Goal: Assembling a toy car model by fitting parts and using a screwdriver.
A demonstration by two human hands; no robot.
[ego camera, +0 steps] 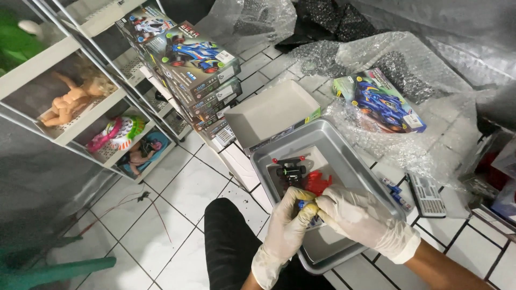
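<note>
Gloved left hand [287, 217] & right hand [352, 215] both pinch small blue part [304, 205] over metal tray [344, 156]

A metal tray [344, 156] sat on the tiled floor [183, 188]. In it lay a toy car chassis [291, 173], with loose parts [318, 182] just right of it. Both gloved hands, left hand [287, 223] and right hand [357, 215], met over the tray's near edge around a small part [306, 205]. An open box [274, 113] touched the tray's far-left corner; stacked boxes [201, 70] stood left of it, beside a shelf [80, 102]. Another box [379, 99] lay on bubble wrap [408, 139] beyond the tray's right edge.
</note>
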